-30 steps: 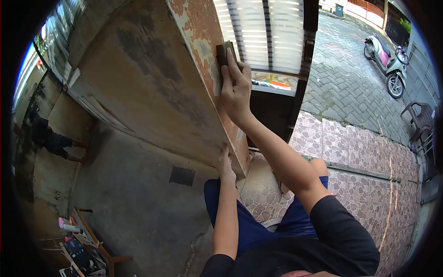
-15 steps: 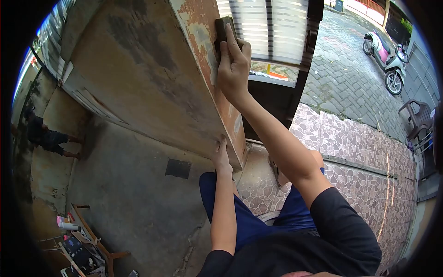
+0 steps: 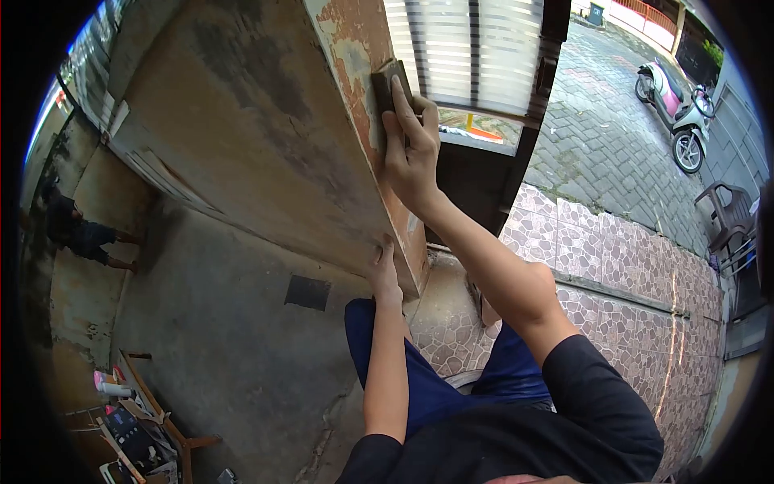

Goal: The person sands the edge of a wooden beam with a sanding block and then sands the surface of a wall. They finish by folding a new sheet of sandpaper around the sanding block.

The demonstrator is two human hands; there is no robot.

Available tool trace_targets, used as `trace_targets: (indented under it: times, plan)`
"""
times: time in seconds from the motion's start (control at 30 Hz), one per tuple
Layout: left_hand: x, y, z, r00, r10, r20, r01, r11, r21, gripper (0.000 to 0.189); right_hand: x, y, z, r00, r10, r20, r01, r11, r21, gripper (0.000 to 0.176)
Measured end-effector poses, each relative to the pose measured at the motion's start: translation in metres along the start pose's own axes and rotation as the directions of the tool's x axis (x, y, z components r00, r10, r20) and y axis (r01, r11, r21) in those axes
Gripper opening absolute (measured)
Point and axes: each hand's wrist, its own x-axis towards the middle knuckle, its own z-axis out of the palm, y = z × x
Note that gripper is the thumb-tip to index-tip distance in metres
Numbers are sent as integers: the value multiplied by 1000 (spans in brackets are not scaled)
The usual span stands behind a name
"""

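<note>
Dark sanding block [image 3: 384, 84] — against peeling pillar [image 3: 348, 42]

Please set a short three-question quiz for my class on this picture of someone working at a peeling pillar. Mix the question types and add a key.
1. True or false: the right hand presses a dark block against the pillar.
2. The left hand rests on: A a bucket; B the pillar's lower corner; C a ladder.
3. Which vehicle stands on the brick paving at the upper right?
Key: 1 true; 2 B; 3 a scooter.
</note>
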Motion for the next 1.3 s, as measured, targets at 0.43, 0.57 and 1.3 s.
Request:
trace_targets:
  times: [0.43,0.57,1.3]
  plan:
    - [8,-17,2,984,168,-53,-165,985,54,32,33,-36,0,986,-157,53,158,987,-13,57]
    - [-1,-6,11,975,215,-59,-212,976,47,34,-65,-12,-25,981,-99,167,117,988,-100,54]
    - [-5,-7,7,983,171,-66,-156,970,185,41,20,-40,-12,969,-218,115,237,953,-190,52]
